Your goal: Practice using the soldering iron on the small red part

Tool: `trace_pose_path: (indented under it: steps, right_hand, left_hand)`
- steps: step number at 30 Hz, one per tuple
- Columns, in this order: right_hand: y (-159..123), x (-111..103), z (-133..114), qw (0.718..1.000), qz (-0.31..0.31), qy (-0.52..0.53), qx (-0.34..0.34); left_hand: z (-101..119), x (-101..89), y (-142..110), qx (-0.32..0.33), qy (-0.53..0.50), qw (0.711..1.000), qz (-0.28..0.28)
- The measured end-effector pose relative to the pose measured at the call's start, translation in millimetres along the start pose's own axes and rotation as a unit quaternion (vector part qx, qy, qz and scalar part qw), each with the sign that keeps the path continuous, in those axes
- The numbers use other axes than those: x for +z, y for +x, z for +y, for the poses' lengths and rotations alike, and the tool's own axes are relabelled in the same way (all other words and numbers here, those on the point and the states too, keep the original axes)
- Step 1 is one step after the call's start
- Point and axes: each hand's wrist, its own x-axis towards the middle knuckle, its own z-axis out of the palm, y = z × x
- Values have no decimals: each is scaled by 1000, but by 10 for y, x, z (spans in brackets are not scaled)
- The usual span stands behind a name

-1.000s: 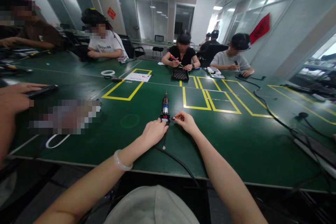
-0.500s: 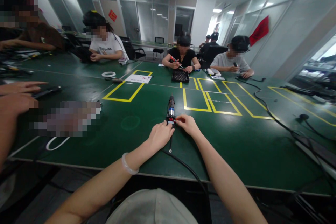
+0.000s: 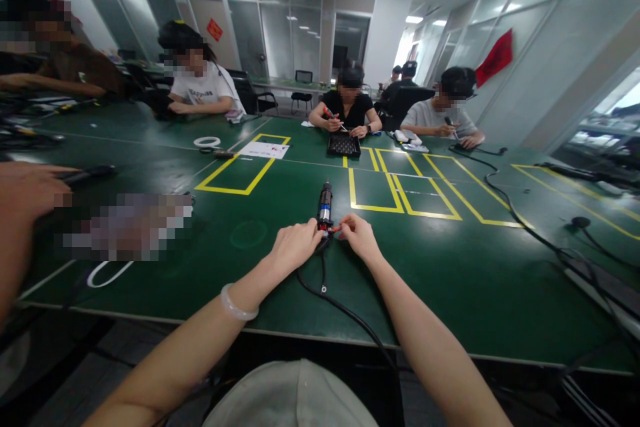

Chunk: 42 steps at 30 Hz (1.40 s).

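Note:
On the green table in front of me lies a slim corded power tool [image 3: 325, 205], its narrow tip pointing away from me. Its body is black with a silver and blue band, and small red parts show at its near end. My left hand [image 3: 296, 244] grips that near end from the left, fingertips closed on it. My right hand [image 3: 358, 235] pinches a small red piece [image 3: 336, 229] at the tool's right side; it may be a wire. A black cord [image 3: 345, 309] runs toward me from the tool, beside a short lead with a ring terminal [image 3: 324, 289].
Yellow tape rectangles [image 3: 249, 191] mark the green table [image 3: 210, 293]. A paper sheet [image 3: 264, 150] and a white tape roll [image 3: 207, 142] lie farther off. Across the table a person works over a black tray [image 3: 343, 145]. Another person's hand [image 3: 30, 190] is at the left.
My left hand has shifted slightly left and away from me at the tool's near end. The black cord now bows farther left. A neighbour's hand at the left has moved.

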Motion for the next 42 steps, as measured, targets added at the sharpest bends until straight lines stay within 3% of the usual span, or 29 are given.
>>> trace_pose_path:
  steps: [2, 4, 8, 14, 18, 33, 37, 42]
  right_hand:
    - [0, 3, 3, 1000, 0, 3, -4]
    - [1, 9, 15, 1000, 4, 8, -12]
    - [28, 26, 89, 1000, 4, 19, -14]
    - [82, 54, 208, 993, -7, 108, 53]
    - [67, 50, 170, 990, -6, 133, 45]
    - [7, 58, 61, 992, -49, 112, 36]
    - [4, 66, 68, 992, -58, 108, 30]
    - [5, 71, 74, 993, -62, 104, 19]
  left_hand:
    - [22, -69, 81, 27, 11, 999, 45]
    - [73, -100, 205, 96, 15, 992, 81]
    - [152, 57, 540, 225, 29, 971, 77]
    - [21, 551, 781, 214, 65, 974, 23]
    - [-126, 589, 674, 197, 64, 978, 40]
    - [-897, 220, 87, 175, 120, 975, 68]
    - [-1190, 122, -95, 138, 140, 978, 66]
    - [-1706, 18, -334, 87, 156, 981, 71]
